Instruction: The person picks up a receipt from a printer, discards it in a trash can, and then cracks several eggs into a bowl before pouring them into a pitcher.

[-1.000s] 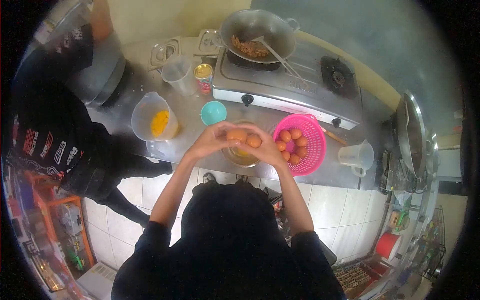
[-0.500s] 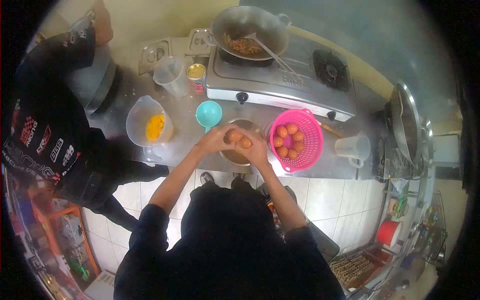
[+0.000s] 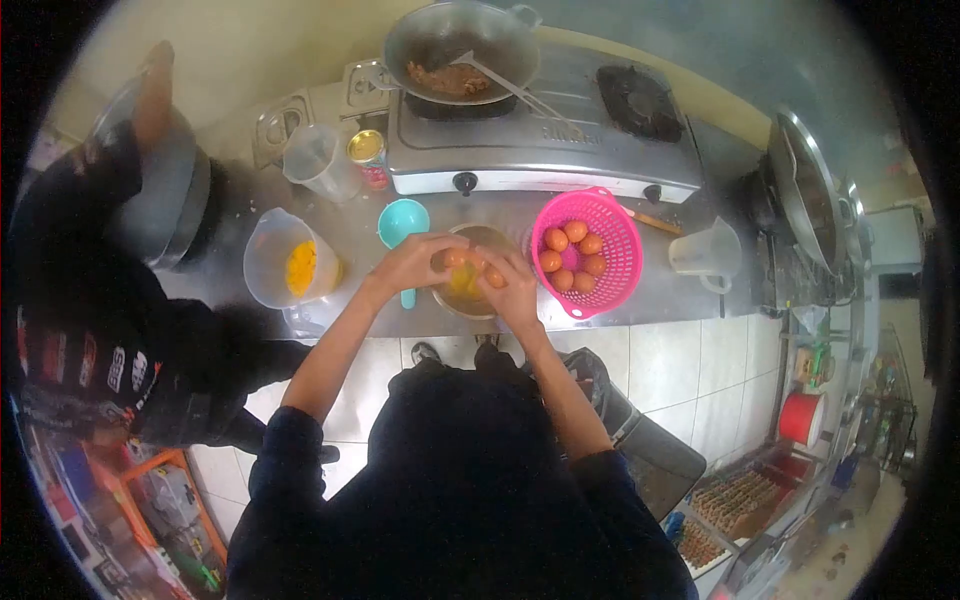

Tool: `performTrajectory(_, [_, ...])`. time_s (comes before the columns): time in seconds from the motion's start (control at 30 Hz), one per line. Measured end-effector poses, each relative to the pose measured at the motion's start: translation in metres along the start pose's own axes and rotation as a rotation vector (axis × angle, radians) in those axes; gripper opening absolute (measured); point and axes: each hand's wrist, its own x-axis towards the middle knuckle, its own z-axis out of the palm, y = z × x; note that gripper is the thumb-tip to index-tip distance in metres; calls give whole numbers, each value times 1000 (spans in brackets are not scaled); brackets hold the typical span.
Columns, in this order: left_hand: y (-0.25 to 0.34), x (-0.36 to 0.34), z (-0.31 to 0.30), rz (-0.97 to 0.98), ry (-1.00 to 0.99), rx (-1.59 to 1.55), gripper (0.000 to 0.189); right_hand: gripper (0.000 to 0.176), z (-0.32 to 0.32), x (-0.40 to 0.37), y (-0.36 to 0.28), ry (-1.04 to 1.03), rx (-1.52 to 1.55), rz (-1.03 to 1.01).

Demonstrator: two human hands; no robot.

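Observation:
My left hand curls around a brown egg over a round metal bowl. Close beside it, my right hand grips another brown egg piece; I cannot tell whether these are two eggs or halves of one. Yellow yolk and clear liquid show below and between my fingers, in the bowl. Right of the bowl, a pink perforated basket holds several brown eggs. A teal ladle-like cup lies to the left, its handle partly behind my left hand.
A clear jug with yellow yolks stands left, near another person. Behind are an empty jug, a can and a gas stove bearing a wok with brown food and a spatula. Another jug stands right.
My hands have drawn slightly apart, and yellow yolk now shows between them over the bowl. The view has shifted, and the other person leans further left.

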Motion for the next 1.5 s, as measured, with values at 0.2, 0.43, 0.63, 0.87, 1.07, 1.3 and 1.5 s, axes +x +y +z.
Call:
performTrajectory(0.2, [40,14,36,-338,211,-554,50,49,-13,11,-44,251,183,251])
performTrajectory(0.43, [157,60,52,153,-133,-155,34,58,-110,-73,-83,560,-4,482])
performTrajectory(0.63, [73,147,141,-46,-277,118,49,60,-155,-249,-70,637,-411,923])
performTrajectory(0.87, [56,163,220,1,-718,608,45,62,-165,-324,-27,883,119,1081])
performTrajectory(1.07, [49,165,218,2,-771,482,46,48,-191,-143,-25,652,302,774])
performTrajectory(1.3, [48,149,209,10,-853,642,49,47,-176,-69,6,492,135,607])
performTrajectory(1.5, [61,151,165,-211,-642,70,49,49,-160,-52,18,512,273,509])
